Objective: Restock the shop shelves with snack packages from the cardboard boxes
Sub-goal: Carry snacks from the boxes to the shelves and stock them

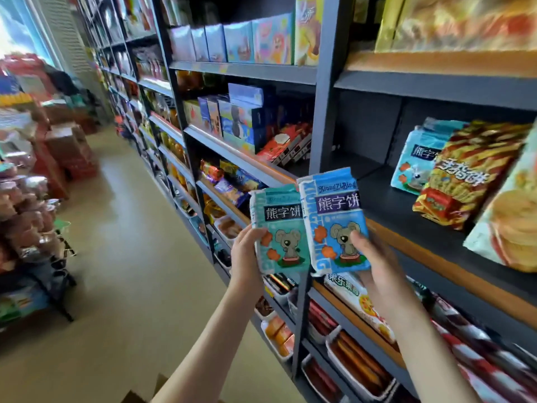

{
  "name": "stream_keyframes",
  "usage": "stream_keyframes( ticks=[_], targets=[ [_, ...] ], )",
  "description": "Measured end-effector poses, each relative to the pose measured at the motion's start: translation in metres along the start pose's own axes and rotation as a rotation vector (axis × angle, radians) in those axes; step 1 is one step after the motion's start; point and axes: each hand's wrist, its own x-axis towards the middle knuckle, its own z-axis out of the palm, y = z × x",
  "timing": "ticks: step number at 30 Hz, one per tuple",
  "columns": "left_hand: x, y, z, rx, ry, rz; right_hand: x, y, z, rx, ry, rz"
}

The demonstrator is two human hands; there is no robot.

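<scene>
Daylight enters from an overexposed window [17,30] at the far left and lays a soft sheen on the floor [125,251], while the shelf recesses [366,132] at right lie dark. The teal packet [283,231] and blue packet [337,222] at centre are sharp; goods [465,21] toward the edges smear, and the wide lens bows the shelf uprights [325,112].

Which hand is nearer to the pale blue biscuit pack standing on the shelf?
Right. The right hand is below and left of that pack; the left hand is farther left.

teal koala packet [280,229], blue koala packet [334,219]
</scene>
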Motion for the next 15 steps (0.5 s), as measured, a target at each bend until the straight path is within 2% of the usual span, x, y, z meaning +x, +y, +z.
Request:
stream_keyframes(
  ticks=[4, 10, 15],
  targets=[
    [0.025, 0.006, 0.015, -0.029, -0.057, 0.000, 0.001, -0.008, -0.004, 0.052, 0.153, -0.061],
    [0.039, -0.006, 0.049, -0.036, -0.267, -0.048, -0.012, -0.024, -0.029, 0.094, 0.344, -0.160],
    [0.034, -0.020, 0.081, -0.031, -0.340, -0.095, -0.019, -0.042, -0.050, 0.097, 0.427, -0.212]
  ],
)
